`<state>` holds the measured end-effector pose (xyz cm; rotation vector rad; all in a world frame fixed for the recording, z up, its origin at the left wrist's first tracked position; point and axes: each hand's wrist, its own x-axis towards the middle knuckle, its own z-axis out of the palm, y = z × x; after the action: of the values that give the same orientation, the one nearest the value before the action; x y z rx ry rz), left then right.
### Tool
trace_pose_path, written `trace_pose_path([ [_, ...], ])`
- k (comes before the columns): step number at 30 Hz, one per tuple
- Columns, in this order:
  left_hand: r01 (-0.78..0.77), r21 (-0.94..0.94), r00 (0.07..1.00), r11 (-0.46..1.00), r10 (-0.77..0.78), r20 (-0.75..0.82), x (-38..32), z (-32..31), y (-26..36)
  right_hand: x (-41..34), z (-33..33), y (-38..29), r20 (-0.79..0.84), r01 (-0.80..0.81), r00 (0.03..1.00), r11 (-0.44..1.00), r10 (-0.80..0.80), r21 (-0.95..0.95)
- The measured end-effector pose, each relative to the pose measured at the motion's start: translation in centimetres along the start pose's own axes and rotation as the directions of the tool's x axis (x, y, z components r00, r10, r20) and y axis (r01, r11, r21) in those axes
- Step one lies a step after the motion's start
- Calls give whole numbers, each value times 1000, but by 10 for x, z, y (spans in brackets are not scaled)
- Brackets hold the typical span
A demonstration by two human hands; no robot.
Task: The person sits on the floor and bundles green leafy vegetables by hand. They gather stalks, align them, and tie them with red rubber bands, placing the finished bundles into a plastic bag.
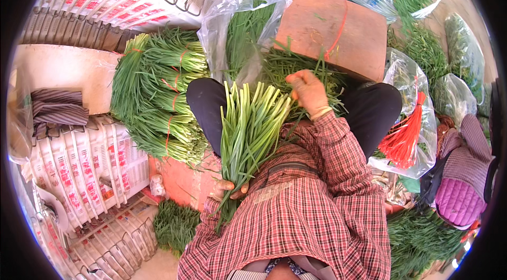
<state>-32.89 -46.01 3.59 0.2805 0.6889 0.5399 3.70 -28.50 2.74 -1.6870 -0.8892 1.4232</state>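
My left hand point(230, 190) grips a loose bunch of Chinese chives point(251, 129) near its leafy end, against my lap. The pale cut stems fan out upward between my knees. My right hand point(311, 93), in a thin yellowish glove, hovers with curled fingers just right of the stem ends; whether it pinches something is hidden. Under and beyond that hand lies a heap of loose green leaves point(277, 66). To the left, tied chive bundles point(166, 97) with red ties are stacked on a reddish board point(186, 181).
A wooden box point(332, 30) stands ahead, beside an open clear plastic bag point(216, 38) of chives. Red tie strips point(408, 137) hang at right. White plastic crates point(91, 169) line the left. More chives point(420, 240) lie lower right, below a purple quilted item point(461, 200).
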Motion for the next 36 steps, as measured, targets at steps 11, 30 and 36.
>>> trace_pose_path([
  [11, -12, -51, 999, 999, 14, 35, 7, -4, -4, -31, 22, -38, 345, 606, 688, 243, -638, -757],
  [30, -59, -208, 995, 976, 74, 64, 4, -2, -22, -42, -17, 49, 403, 117, 914, 922, 45, -370],
  [36, -30, -187, 996, 982, 45, 72, 7, 5, -20, -43, 15, 74, 472, -169, 880, 965, 56, 201],
])
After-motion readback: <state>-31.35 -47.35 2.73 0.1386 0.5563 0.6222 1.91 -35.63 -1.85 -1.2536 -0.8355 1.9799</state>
